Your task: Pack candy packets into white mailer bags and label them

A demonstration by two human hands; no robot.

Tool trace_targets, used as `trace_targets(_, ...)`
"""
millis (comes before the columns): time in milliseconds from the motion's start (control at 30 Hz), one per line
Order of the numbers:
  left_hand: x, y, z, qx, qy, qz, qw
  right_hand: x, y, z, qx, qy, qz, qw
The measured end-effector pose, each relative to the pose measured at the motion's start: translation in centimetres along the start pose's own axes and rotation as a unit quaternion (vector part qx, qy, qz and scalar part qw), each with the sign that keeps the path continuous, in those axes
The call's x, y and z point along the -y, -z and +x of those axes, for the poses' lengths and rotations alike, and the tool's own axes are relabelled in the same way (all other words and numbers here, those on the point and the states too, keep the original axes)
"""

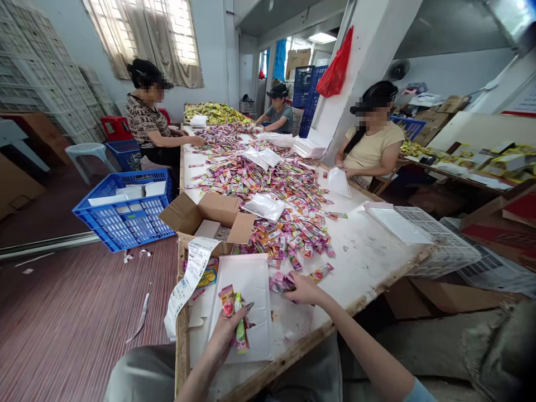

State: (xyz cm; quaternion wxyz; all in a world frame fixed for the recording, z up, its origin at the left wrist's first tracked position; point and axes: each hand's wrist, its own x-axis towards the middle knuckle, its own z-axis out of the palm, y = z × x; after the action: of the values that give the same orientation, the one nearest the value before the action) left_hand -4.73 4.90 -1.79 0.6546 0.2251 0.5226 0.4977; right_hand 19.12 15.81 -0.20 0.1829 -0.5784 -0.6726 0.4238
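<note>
Along the tabletop's (355,251) near edge, the left hand (228,329) grips a few gathered sachets (227,301) over a flat white mailer (250,272), the right hand (305,289) is closed around purple packets (280,283), and beyond, a large heap (288,234) lies ungathered.

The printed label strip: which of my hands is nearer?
Left: the left hand is right of the strip, over the white envelope; the right hand is farther right.

Far beyond my left hand (227,330), daylight comes through a barred window (179,25) hung with beige curtains (148,42) in a pale wall (214,47). To that hand's left spreads striped reddish-brown floor (92,301), with a pale stool (87,149) farther off. Beyond my right hand (304,290) stands a white pillar (371,47); deeper in, a ceiling light (324,38) glows.
</note>
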Motion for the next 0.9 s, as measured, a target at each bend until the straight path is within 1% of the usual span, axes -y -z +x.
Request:
trace_targets(33,0.1,0.0,0.2,-0.002,-0.009,0.010,1.000,-0.2,-0.3,-0.2,0.000,0.004,-0.048,0.999)
trace_targets(67,0.2,-0.1,0.3,-0.001,-0.020,0.024,0.999,-0.4,-0.6,-0.4,-0.001,0.008,-0.067,0.998)
trace_targets(100,0.3,-0.2,0.3,0.001,-0.037,0.039,0.999,-0.3,-1.0,-0.6,-0.004,0.013,-0.060,0.998)
trace_targets(167,0.1,-0.4,0.2,0.007,-0.092,0.068,0.993,0.3,-2.2,-1.2,-0.029,0.044,-0.051,0.997)
trace_targets(233,-0.2,-0.8,0.0,0.014,-0.165,0.089,0.982,1.2,-4.0,-2.0,-0.068,0.093,0.018,0.993)
trace_targets(300,-0.6,-1.0,-0.1,0.024,-0.223,0.108,0.968,1.9,-6.0,-2.5,-0.107,0.148,0.115,0.976)
trace_targets(333,-0.8,-1.1,0.0,0.030,-0.237,0.118,0.964,2.0,-6.7,-2.7,-0.132,0.159,0.159,0.965)
trace_targets(367,-0.8,-1.1,0.1,0.037,-0.241,0.130,0.961,1.9,-7.1,-2.8,-0.165,0.145,0.203,0.954)
trace_targets(433,-0.5,-0.9,0.6,0.054,-0.230,0.157,0.959,1.4,-7.0,-2.7,-0.240,0.069,0.275,0.928)
trace_targets(467,-0.2,-0.7,0.8,0.060,-0.219,0.170,0.959,1.1,-6.6,-2.6,-0.264,0.024,0.313,0.912)
trace_targets(500,0.2,-0.5,1.1,0.065,-0.209,0.181,0.959,0.9,-6.0,-2.6,-0.270,-0.012,0.353,0.896)
trace_targets(533,0.7,-0.3,1.3,0.066,-0.200,0.190,0.959,0.9,-5.6,-2.7,-0.261,-0.032,0.392,0.881)
trace_targets(567,1.1,-0.2,1.4,0.064,-0.193,0.194,0.960,1.0,-5.3,-2.8,-0.238,-0.041,0.424,0.873)
trace_targets(633,1.7,-0.1,1.4,0.054,-0.180,0.190,0.964,1.8,-5.6,-3.2,-0.190,-0.047,0.458,0.867)
trace_targets(667,1.7,-0.1,1.2,0.049,-0.176,0.185,0.966,2.3,-6.3,-3.4,-0.175,-0.039,0.456,0.872)
trace_targets(733,1.4,-0.1,0.9,0.037,-0.176,0.173,0.968,3.0,-8.3,-3.7,-0.150,0.016,0.406,0.902)
trace_targets(800,0.7,0.0,0.5,0.031,-0.194,0.158,0.968,3.1,-10.6,-3.6,-0.098,0.112,0.329,0.933)
trace_targets(867,0.2,0.1,0.3,0.048,-0.213,0.148,0.965,2.4,-12.3,-3.3,-0.052,0.188,0.249,0.949)
trace_targets(900,0.2,0.2,0.3,0.063,-0.215,0.147,0.964,2.0,-12.8,-3.1,-0.038,0.203,0.216,0.954)
